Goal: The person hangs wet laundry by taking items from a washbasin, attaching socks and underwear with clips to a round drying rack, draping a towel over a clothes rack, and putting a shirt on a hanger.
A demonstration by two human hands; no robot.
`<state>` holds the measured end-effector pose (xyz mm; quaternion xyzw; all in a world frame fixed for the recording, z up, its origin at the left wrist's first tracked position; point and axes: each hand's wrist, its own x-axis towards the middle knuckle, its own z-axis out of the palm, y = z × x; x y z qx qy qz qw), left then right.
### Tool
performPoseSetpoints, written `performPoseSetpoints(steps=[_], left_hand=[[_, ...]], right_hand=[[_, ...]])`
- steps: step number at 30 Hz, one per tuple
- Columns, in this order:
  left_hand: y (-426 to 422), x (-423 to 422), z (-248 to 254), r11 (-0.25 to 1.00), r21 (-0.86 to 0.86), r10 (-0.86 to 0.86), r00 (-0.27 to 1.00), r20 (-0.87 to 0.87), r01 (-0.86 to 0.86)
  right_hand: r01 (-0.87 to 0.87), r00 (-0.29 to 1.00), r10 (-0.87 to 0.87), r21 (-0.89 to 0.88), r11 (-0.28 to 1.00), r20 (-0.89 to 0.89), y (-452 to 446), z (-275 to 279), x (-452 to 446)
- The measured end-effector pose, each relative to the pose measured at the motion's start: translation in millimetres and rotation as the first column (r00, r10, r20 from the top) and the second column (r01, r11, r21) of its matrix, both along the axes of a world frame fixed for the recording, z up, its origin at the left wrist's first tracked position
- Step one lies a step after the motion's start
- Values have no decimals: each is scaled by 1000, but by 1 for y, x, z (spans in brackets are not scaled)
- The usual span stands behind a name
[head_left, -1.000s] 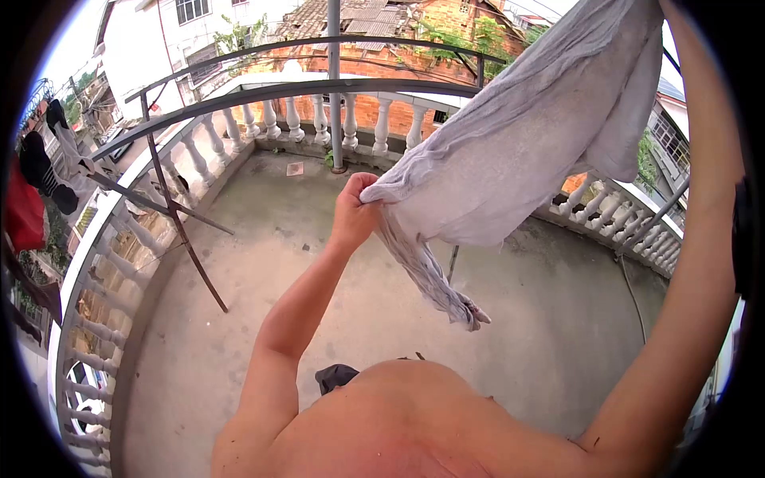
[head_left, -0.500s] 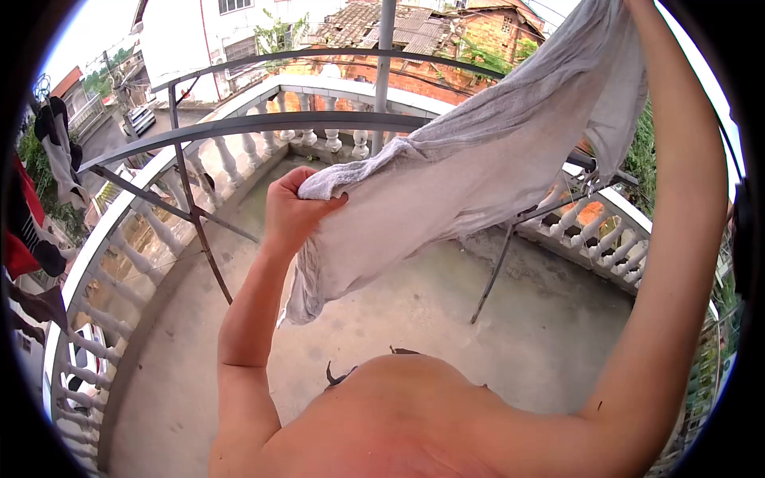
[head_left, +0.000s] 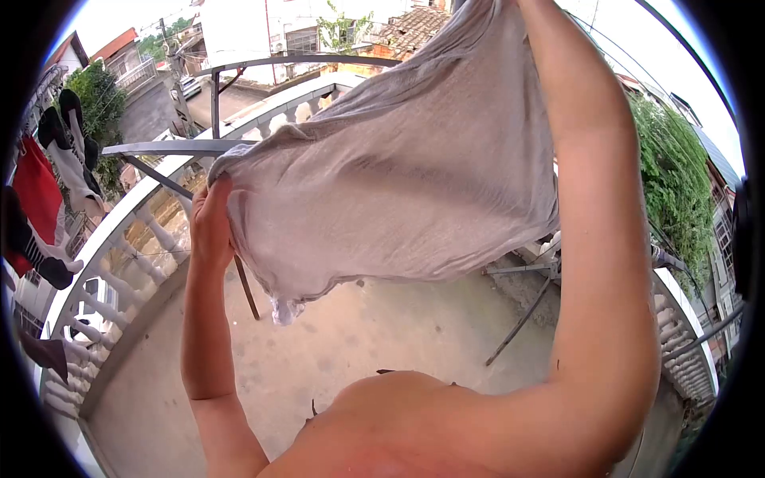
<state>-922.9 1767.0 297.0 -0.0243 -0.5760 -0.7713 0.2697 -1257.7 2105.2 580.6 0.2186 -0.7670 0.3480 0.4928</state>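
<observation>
A damp-looking greyish-white cloth (head_left: 398, 183) hangs spread between my raised arms, its upper edge bunched and slanting up to the right. My left hand (head_left: 212, 215) grips its left corner, with the fingers partly behind the fabric. My right arm reaches up to the cloth's upper right end at the top edge of the view. Only the base of my right hand (head_left: 519, 3) shows there, and its fingers are out of sight. Behind the cloth, a curved metal rail (head_left: 179, 147) is partly covered.
Socks and red clothing (head_left: 38, 187) hang at the far left. A white balustrade (head_left: 119, 231) curves around the concrete floor (head_left: 382, 334). Metal legs (head_left: 522, 323) stand beyond the cloth. Green foliage (head_left: 673, 175) and buildings lie outside.
The cloth has opened out wider and now faces me. My left hand has moved left and slightly down with its corner; my right arm has shifted left in view. The view has turned.
</observation>
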Motion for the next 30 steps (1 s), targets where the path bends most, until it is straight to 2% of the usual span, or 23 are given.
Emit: performPoseSetpoints(steps=[1,2,3,4,5,6,8,9,10,12,14,16,18,20,21,23,24,26,27,28,30], left_hand=[[-1,-3,0,1000,8,5,999,48,-5],[-2,-3,0,1000,6,15,998,53,-15],[-3,-2,-2,994,98,43,995,94,-52],[-3,-1,-7,978,188,65,988,139,-90],[-7,-2,-9,959,280,2,986,167,-50],[-5,-3,-6,944,327,-88,989,120,44],[-2,-5,-2,930,343,-169,982,82,131],[-7,-9,-3,934,316,-186,982,38,165],[-13,-14,-8,933,297,-213,977,-6,205],[-13,-21,0,903,321,-283,957,-59,286],[-23,-29,-1,916,293,-269,961,-58,274],[-23,-38,9,899,312,-307,951,-49,306],[-29,-50,16,849,321,-427,903,-53,421],[-23,-59,24,801,303,-524,850,-60,516],[-21,-65,24,788,286,-548,833,-78,545],[-18,-71,23,728,236,-627,764,-150,644],[-20,-77,21,721,235,-636,757,-151,652],[-25,-87,13,725,256,-623,767,-154,640],[-16,-80,20,760,309,-569,816,-107,571],[-22,-86,15,763,315,-563,820,-103,564],[-44,-104,8,897,233,-387,922,10,374]], right_hand=[[-68,975,42,115,991,219,-10,-27,-25],[-155,894,44,217,964,446,-16,-56,-45],[-262,763,9,296,919,646,-22,-75,-51],[-372,568,-90,352,859,818,-23,-94,-27],[-480,388,-164,351,804,907,-25,-106,-25],[-512,380,-137,332,792,915,-27,-114,5],[-499,601,-121,489,715,790,-17,-124,30],[-416,733,-111,571,708,671,-7,-130,45],[-489,678,-109,556,673,727,8,-103,96],[-347,705,-66,425,836,706,49,-130,151],[-279,793,-18,390,878,608,93,-163,170],[-231,706,125,59,971,698,129,-201,233],[-152,541,349,-319,936,765,142,-263,268],[60,473,334,-409,911,815,134,-316,286],[76,478,325,-407,910,816,130,-337,283],[-12,479,613,-694,720,628,118,-369,278],[-5,486,608,-694,720,628,108,-372,277],[-62,449,707,-770,635,547,90,-380,278],[-36,494,677,-765,643,546,87,-384,276],[-34,486,679,-764,644,551,91,-383,277],[136,588,466,-649,749,661,102,-367,289]])
